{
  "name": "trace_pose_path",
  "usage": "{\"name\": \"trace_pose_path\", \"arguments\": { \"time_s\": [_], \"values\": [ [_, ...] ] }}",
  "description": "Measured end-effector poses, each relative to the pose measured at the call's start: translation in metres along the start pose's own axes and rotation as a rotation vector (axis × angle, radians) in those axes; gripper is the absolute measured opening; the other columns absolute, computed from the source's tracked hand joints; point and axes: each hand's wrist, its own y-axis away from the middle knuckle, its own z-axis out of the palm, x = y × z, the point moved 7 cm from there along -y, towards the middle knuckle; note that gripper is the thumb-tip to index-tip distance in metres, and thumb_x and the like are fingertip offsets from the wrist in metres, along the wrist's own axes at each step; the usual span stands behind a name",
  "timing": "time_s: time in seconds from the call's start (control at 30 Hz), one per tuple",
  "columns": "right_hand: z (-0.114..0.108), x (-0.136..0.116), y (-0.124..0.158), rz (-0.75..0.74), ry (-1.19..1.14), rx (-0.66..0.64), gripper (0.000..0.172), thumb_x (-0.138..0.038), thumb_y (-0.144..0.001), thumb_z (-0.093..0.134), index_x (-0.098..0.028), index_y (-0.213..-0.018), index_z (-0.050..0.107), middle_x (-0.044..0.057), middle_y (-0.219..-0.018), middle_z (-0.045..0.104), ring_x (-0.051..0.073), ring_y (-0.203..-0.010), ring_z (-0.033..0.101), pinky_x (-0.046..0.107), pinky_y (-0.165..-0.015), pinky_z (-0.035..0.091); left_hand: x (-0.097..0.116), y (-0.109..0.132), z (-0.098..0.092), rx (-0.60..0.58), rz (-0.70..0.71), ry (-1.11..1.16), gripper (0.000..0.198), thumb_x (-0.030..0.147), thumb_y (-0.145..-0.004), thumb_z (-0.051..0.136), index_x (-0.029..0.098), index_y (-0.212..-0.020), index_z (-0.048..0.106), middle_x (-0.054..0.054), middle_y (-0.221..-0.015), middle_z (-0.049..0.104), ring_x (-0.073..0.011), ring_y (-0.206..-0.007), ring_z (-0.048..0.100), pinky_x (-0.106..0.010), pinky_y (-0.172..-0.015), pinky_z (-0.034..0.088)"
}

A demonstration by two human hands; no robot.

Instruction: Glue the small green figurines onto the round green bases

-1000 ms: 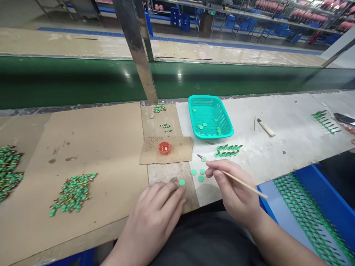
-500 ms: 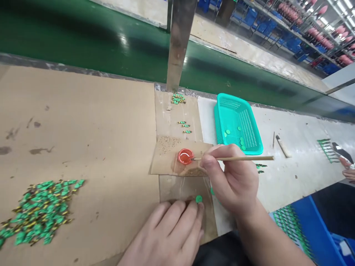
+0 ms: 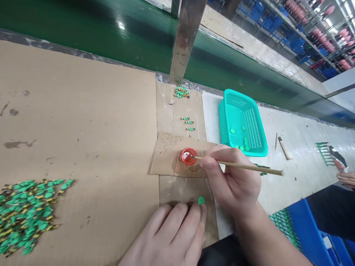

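Observation:
My right hand (image 3: 235,177) pinches a thin wooden-handled paintbrush (image 3: 249,167) between thumb and fingers. The brush tip dips into a small red cup (image 3: 182,156) of shiny liquid, which stands on a stained cardboard piece (image 3: 163,162). Lower down, my left hand (image 3: 172,232) rests with bent fingers on the work surface. Its fingertips by the thumb side are at the edge of a small green disc (image 3: 201,200); the undersides of the fingers are hidden. Beyond the cup lie three small green-and-gold pieces (image 3: 189,122) in a column, with a small heap of similar pieces (image 3: 181,91) behind them.
A turquoise basket (image 3: 222,111) holding several green discs stands at the right. A large pile of green-and-gold pieces (image 3: 30,210) lies at the left on cardboard. A metal post (image 3: 184,44) rises behind. Another person's hand (image 3: 346,178) shows at the far right.
The view has shifted slightly. The brush tip has moved a little further into the red cup, and the handle's rear end tilts lower. My left hand stays by the green disc.

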Motion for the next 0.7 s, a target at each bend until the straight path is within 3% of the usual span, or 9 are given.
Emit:
{"name": "trace_pose_path", "arguments": {
  "time_s": [0.7],
  "values": [
    [0.0027, 0.0012, 0.0003, 0.011, -0.024, -0.018, 0.021, -0.019, -0.12, 0.067, -0.027, -0.101, 0.064, -0.002, -0.083, 0.071, 0.017, -0.075, 0.072, 0.034, -0.069, 0.06, -0.0002, -0.0023, -0.0016, 0.002, 0.007, 0.021, 0.025, 0.016, -0.115, 0.062, 0.017, -0.127, 0.084, -0.005, -0.124, 0.086, -0.0259, -0.113, 0.067, -0.046, -0.102, 0.05]
  ]
}}
